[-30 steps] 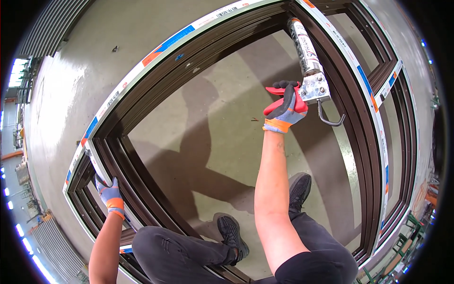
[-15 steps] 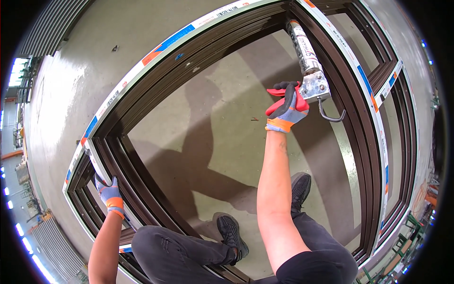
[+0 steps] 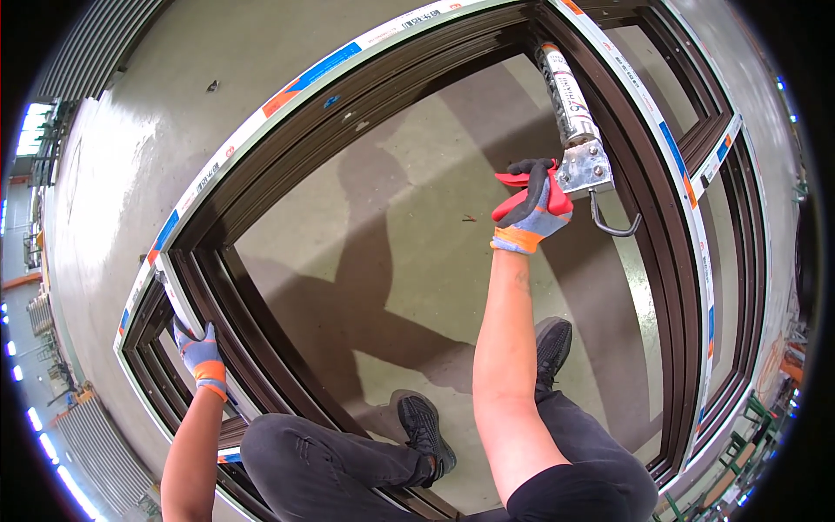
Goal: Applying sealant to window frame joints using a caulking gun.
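My right hand [image 3: 532, 209], in a grey, black and orange work glove, is closed round the red handle of a caulking gun [image 3: 584, 167]. A white printed sealant tube [image 3: 570, 97] sits in the gun, its tip end toward the far corner of a large dark brown window frame [image 3: 639, 183]; whether the tip touches is unclear. A bent metal hook sticks out behind the gun. At the left, my gloved left hand [image 3: 202, 355] rests over a frame bar [image 3: 184, 304], fingers curled about its edge.
Grey concrete floor [image 3: 435, 278] shows through the frame's openings, where my feet [image 3: 423, 435] stand. Printed protective tape [image 3: 326, 65] runs along the outer frame edges. Stacked metal profiles [image 3: 87, 52] lie at the far left, with green racks [image 3: 739, 457] at the lower right.
My right hand and the caulking gun have shifted slightly to the right and nearer to me. My left hand stays on the bar.
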Demonstrator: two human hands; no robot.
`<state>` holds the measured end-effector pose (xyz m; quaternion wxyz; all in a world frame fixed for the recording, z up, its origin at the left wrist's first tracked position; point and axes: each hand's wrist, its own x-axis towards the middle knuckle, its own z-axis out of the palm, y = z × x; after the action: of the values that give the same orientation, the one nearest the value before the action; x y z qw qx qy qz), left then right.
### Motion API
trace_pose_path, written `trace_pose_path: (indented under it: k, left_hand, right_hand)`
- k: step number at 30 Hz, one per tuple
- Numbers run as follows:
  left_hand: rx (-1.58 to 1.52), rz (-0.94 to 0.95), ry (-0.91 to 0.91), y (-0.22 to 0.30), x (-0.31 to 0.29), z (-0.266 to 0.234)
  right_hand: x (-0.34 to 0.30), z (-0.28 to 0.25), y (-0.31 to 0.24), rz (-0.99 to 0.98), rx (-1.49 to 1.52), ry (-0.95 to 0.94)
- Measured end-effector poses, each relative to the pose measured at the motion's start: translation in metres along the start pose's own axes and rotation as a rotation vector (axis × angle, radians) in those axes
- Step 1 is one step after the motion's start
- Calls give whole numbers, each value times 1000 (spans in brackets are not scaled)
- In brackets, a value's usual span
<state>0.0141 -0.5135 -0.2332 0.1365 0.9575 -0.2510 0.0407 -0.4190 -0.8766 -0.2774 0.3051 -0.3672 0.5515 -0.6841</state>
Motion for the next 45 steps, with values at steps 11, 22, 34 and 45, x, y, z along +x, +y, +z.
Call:
trace_pose_path:
  k: [11,22,34,45]
  left_hand:
    - [-56,29,-3,-2,0,-2]
    - [-29,7,-11,1,-1,-1]
    - [-50,88,16,-16,6,12]
    - [9,24,4,-35,11,15]
  right_hand:
    - [1,-8,-22,1,-206,-83]
    - [1,-45,-21,-107,54,-294]
    - [-38,-48,-44,223,-153,-653]
    - [59,-106,-77,-761,-1059,-1405]
